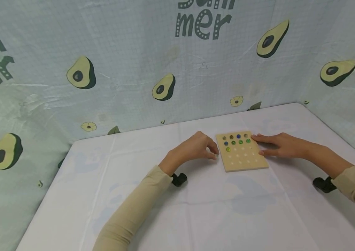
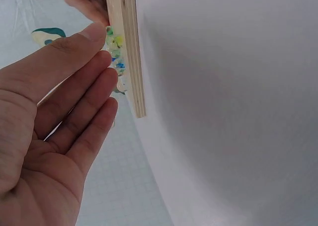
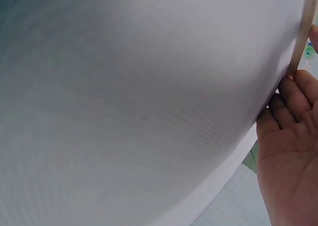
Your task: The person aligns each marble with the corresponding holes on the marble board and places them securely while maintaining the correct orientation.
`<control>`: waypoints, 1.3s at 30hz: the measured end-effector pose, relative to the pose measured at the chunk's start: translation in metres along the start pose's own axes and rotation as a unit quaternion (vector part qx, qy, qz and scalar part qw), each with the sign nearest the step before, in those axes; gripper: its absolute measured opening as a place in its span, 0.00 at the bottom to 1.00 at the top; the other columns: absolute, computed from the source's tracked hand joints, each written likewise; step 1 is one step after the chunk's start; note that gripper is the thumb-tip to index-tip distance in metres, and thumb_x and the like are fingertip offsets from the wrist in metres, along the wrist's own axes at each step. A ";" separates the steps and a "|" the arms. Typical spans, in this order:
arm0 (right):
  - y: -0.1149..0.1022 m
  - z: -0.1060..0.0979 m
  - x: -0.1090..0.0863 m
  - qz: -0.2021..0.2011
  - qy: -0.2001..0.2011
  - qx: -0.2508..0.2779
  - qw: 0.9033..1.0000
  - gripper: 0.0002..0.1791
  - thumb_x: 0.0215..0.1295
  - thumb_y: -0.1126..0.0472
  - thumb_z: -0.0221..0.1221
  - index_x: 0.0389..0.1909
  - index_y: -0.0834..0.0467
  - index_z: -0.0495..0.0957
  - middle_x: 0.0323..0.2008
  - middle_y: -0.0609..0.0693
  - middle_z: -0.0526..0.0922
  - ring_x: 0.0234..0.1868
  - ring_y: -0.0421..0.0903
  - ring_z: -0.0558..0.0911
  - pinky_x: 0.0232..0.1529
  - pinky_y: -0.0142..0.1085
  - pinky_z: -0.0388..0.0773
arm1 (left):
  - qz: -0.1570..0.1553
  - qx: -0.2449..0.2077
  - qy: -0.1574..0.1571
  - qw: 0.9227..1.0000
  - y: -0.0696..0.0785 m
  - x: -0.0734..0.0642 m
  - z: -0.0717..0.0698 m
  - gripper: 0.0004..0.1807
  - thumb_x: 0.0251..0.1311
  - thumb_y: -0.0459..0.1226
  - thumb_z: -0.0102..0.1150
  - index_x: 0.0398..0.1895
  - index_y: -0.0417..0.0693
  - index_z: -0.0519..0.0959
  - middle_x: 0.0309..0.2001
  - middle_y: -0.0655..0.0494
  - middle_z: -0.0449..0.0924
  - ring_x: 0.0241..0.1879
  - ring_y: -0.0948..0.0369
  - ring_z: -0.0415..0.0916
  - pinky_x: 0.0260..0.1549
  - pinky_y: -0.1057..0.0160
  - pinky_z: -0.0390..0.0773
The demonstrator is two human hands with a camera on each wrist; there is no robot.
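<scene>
A square light-wood board [image 1: 244, 162] with rows of round hollows lies on the table. Glass marbles fill its far rows: a blue marble [image 1: 238, 136], green ones such as the green marble [image 1: 248, 141], and clear ones. Nearer, a yellow-green marble [image 1: 228, 149] sits at the left of the third row. Just left of the board, my left hand [image 1: 200, 148] pinches a small clear marble [image 1: 216, 156] between thumb and fingertips; in the left wrist view the fingers hide it. My right hand [image 1: 279, 144] rests its extended fingers and thumb against the board's right edge.
A pale cloth with faint blue prints covers the table [image 1: 177, 216]. Behind and beside it hangs a curtain [image 1: 127, 45] with avocado prints. Each wrist wears a black camera, the left camera [image 1: 179, 179] close above the cloth.
</scene>
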State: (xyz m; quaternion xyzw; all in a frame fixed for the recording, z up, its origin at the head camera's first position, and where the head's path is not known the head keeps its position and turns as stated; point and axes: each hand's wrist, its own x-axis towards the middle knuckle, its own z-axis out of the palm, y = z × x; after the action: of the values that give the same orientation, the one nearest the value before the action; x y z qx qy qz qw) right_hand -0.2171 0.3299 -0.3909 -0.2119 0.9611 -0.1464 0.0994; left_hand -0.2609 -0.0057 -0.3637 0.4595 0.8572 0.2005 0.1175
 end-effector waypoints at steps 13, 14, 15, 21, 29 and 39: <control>-0.003 -0.009 0.001 -0.011 -0.031 -0.022 0.999 0.42 0.71 0.38 0.59 0.77 0.57 0.62 0.73 0.65 0.65 0.68 0.67 0.71 0.63 0.62 0.70 | 0.010 -0.011 0.016 1.000 0.009 -0.002 -0.008 0.08 0.59 0.39 0.74 0.41 0.48 0.90 0.39 0.61 0.89 0.42 0.68 0.82 0.43 0.73 0.77; -0.003 -0.009 0.002 -0.012 -0.033 -0.025 0.999 0.42 0.71 0.39 0.59 0.77 0.57 0.62 0.73 0.65 0.65 0.68 0.67 0.72 0.63 0.62 0.70 | 0.012 -0.011 0.016 1.000 0.009 -0.002 -0.007 0.08 0.59 0.39 0.74 0.41 0.49 0.90 0.39 0.61 0.89 0.43 0.68 0.82 0.43 0.73 0.77; -0.004 -0.010 0.003 -0.014 -0.036 -0.027 0.999 0.42 0.71 0.38 0.59 0.77 0.58 0.62 0.72 0.65 0.65 0.67 0.67 0.72 0.63 0.62 0.70 | 0.013 -0.011 0.016 1.000 0.008 -0.001 -0.007 0.08 0.59 0.40 0.74 0.41 0.49 0.90 0.39 0.61 0.89 0.43 0.68 0.82 0.43 0.74 0.77; -0.004 -0.011 0.004 -0.021 -0.038 -0.033 0.999 0.42 0.70 0.38 0.59 0.77 0.58 0.62 0.72 0.65 0.67 0.67 0.66 0.72 0.62 0.61 0.72 | 0.012 -0.010 0.033 0.999 0.008 0.001 -0.005 0.10 0.60 0.40 0.73 0.42 0.48 0.90 0.41 0.60 0.89 0.45 0.67 0.82 0.43 0.74 0.77; -0.004 -0.014 0.004 -0.029 -0.038 -0.042 0.998 0.42 0.70 0.39 0.60 0.76 0.59 0.64 0.70 0.65 0.69 0.67 0.65 0.74 0.61 0.60 0.73 | -0.002 0.011 0.043 0.999 0.013 0.008 -0.006 0.11 0.60 0.41 0.73 0.44 0.48 0.90 0.44 0.59 0.89 0.46 0.65 0.83 0.45 0.74 0.77; -0.001 -0.011 0.005 -0.035 -0.027 -0.048 0.998 0.41 0.70 0.38 0.60 0.75 0.59 0.66 0.70 0.65 0.71 0.67 0.65 0.72 0.63 0.60 0.72 | 0.008 0.009 0.062 0.998 0.018 0.019 -0.001 0.11 0.61 0.39 0.72 0.45 0.47 0.90 0.44 0.58 0.89 0.45 0.66 0.83 0.43 0.75 0.76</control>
State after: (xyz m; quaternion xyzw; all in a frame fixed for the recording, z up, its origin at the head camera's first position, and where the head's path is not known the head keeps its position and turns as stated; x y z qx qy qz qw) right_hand -0.2243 0.3294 -0.3812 -0.2535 0.9561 -0.0978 0.1095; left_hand -0.2584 0.0185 -0.3551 0.4542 0.8609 0.2219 0.0578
